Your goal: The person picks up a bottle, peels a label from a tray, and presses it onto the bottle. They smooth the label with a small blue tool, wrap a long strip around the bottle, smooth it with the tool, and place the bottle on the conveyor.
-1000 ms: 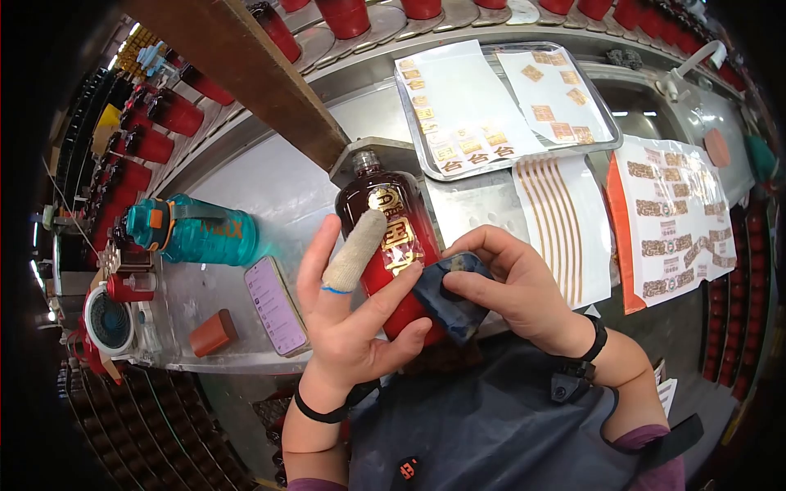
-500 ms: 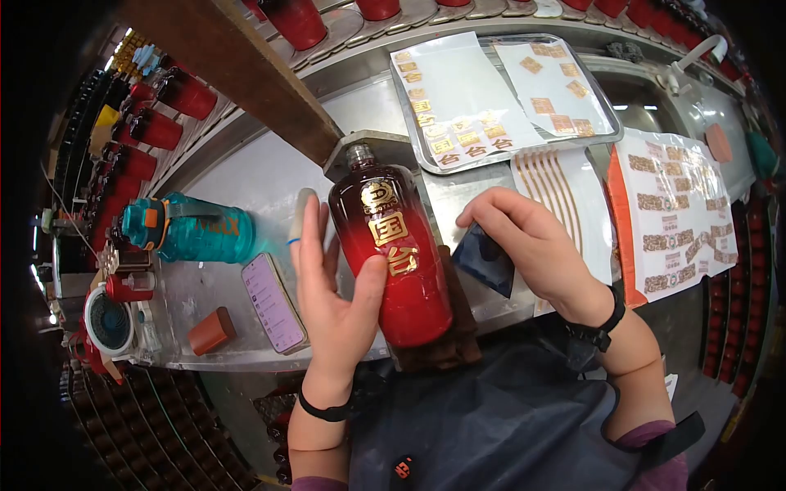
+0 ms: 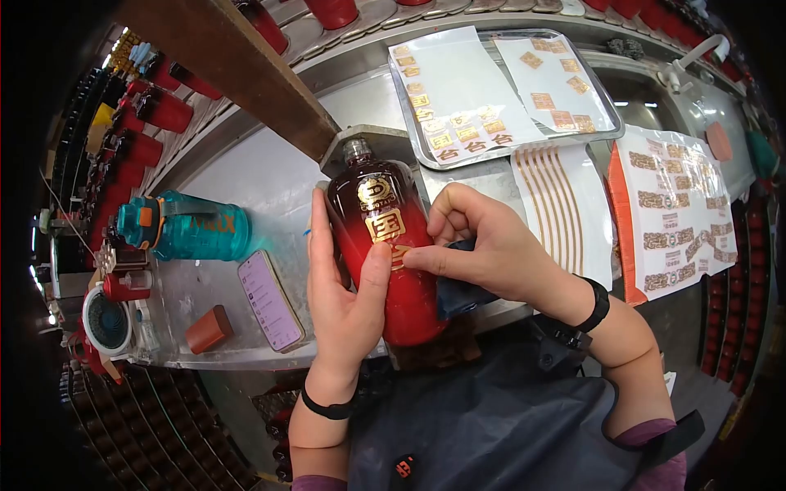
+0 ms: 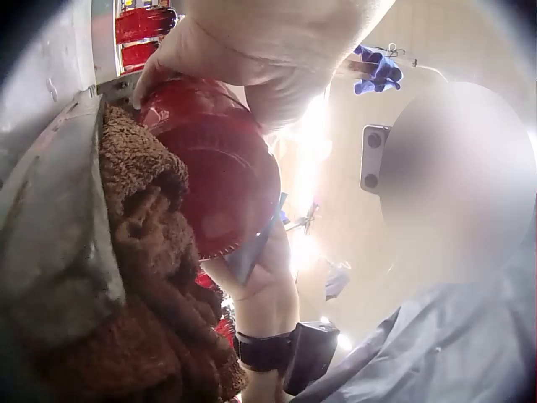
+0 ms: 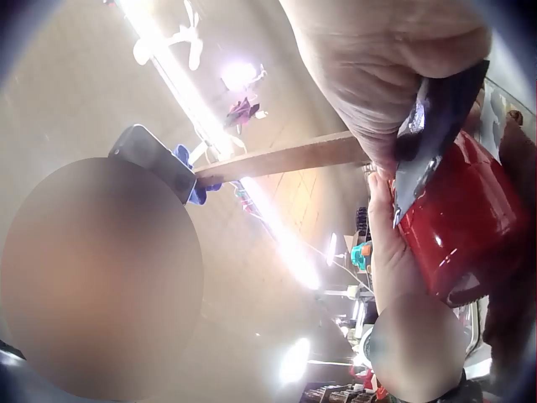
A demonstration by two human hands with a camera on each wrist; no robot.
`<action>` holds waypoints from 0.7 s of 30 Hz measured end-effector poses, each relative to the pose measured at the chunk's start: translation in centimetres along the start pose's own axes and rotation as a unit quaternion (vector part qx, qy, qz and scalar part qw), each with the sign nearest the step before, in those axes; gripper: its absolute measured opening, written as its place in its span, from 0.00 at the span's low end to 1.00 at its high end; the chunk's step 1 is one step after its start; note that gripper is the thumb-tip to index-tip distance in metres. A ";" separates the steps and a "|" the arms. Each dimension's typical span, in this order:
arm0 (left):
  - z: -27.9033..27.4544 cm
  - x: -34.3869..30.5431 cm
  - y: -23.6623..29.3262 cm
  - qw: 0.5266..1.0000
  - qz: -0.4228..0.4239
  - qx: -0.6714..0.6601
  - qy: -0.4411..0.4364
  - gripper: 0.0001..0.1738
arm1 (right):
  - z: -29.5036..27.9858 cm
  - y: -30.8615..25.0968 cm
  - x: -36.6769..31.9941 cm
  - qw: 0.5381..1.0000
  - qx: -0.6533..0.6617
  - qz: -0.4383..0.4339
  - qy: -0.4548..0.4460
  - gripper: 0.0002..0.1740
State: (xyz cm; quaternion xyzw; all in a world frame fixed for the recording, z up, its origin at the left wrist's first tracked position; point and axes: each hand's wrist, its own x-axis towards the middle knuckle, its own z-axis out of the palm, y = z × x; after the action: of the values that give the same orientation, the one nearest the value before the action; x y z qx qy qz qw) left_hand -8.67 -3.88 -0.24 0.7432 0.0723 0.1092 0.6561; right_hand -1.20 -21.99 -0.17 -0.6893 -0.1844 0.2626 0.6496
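Observation:
A red bottle with a dark neck and gold emblem and characters leans on a brown towel, its base towards the person. My left hand holds the bottle along its left side, thumb on the front near the lower gold character. Tucked in my right hand is a dark blue flat piece, which the right wrist view shows as a thin-edged sheet beside the bottle. My right thumb tip touches the lower gold character, next to the left thumb. Part of that character is hidden by the thumbs.
A steel tray with sheets of gold decals stands beyond the right hand. Gold-striped paper and a decal sheet lie to the right. A wooden post, teal water bottle and phone are on the left.
My left hand has gone from spread over the bottle to holding its side. The right hand drew away with the blue piece, then came back to the lower character.

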 end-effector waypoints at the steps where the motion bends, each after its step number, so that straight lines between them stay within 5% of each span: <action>1: 0.0 0.0 0.0 1.000 -0.004 -0.015 0.001 0.43 | 0.1 0.3 0.1 1.000 0.000 0.000 0.000 0.17; 21: 0.5 -0.1 0.6 0.999 -0.017 -0.048 -0.004 0.46 | -0.2 0.0 0.4 1.000 0.022 0.018 -0.011 0.18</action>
State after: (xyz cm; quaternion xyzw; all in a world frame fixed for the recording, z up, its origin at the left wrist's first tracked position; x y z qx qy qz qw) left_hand -8.67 -4.50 0.24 0.7099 0.0771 0.0987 0.6931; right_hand -0.79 -21.89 -0.21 -0.6750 -0.1735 0.2858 0.6577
